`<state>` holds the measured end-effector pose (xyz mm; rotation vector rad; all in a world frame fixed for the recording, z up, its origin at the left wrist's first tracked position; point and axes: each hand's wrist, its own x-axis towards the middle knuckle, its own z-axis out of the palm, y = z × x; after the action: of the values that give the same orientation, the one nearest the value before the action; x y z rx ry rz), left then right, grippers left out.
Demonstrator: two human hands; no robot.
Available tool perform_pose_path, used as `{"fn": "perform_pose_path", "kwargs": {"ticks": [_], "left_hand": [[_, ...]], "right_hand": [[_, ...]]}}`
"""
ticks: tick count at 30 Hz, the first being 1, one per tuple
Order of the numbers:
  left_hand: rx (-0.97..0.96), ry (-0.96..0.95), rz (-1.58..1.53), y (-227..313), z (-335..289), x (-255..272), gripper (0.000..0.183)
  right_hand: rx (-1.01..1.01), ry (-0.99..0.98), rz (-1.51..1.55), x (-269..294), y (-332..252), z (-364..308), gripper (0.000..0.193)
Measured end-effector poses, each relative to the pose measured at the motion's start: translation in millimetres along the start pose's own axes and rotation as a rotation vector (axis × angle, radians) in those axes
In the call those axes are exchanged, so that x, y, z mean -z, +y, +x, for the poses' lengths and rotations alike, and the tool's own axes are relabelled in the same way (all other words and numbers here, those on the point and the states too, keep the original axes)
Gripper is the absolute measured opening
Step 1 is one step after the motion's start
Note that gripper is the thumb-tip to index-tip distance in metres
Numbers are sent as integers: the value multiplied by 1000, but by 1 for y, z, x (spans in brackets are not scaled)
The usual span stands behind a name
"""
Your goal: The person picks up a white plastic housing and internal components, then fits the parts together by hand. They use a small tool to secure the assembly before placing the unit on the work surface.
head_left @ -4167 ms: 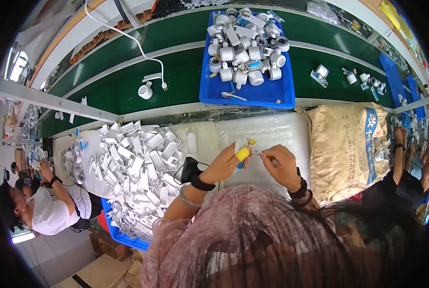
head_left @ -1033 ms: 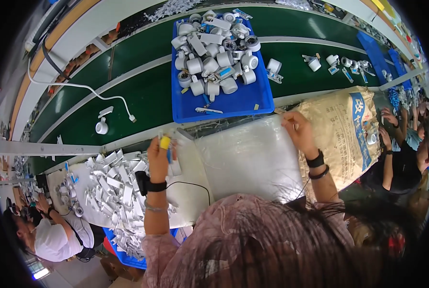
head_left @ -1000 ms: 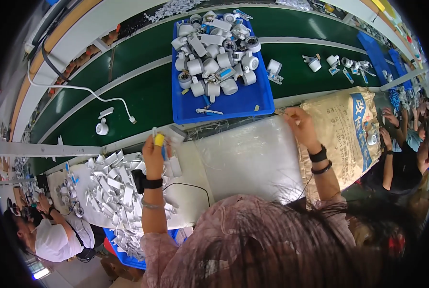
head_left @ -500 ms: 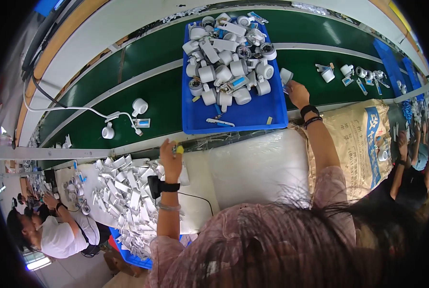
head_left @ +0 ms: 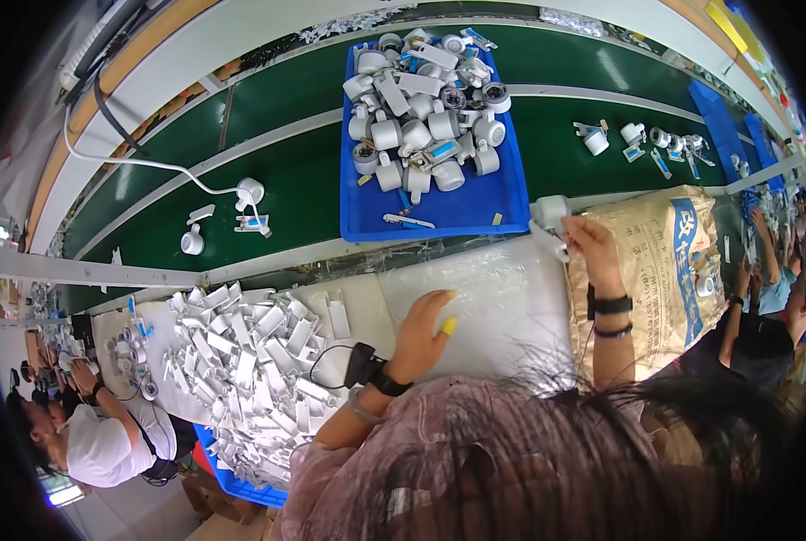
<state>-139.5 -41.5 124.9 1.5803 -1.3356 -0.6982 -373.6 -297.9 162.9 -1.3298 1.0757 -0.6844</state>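
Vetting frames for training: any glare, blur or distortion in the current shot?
Head view: fisheye bends the edges of the green belt, corners black; head view: bright streak on the belt, lamp at lower left blown out; head view: white part in the right hand looks slightly soft, possibly motion blur.

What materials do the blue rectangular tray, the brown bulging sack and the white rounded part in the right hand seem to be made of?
Blue rectangular tray: probably smooth plastic; even colour, raised rim.
Brown bulging sack: likely matt paper, perhaps lined; stiff creases.
White rounded part in the right hand: perhaps plastic; opaque, even white, finish blurred.
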Motion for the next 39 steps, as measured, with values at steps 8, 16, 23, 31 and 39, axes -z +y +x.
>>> {"fn": "perform_pose_path", "kwargs": {"ticks": [8, 16, 23, 31, 39], "left_hand": [[-405, -27, 317, 47, 15, -45, 71], [-109, -310, 126, 57, -5, 3, 64], [224, -564, -386, 61, -6, 33, 57], [323, -700, -457, 42, -5, 37, 21], [468, -328, -794, 43, -12, 19, 22]], "right_hand": [[-275, -285, 659, -68, 18, -122, 26], [-256, -550, 379, -78, 20, -142, 30], [256, -844, -156, -87, 19, -131, 23], [267, -679, -461, -103, -7, -142, 26], [109, -311, -37, -114, 9, -148, 13]]}}
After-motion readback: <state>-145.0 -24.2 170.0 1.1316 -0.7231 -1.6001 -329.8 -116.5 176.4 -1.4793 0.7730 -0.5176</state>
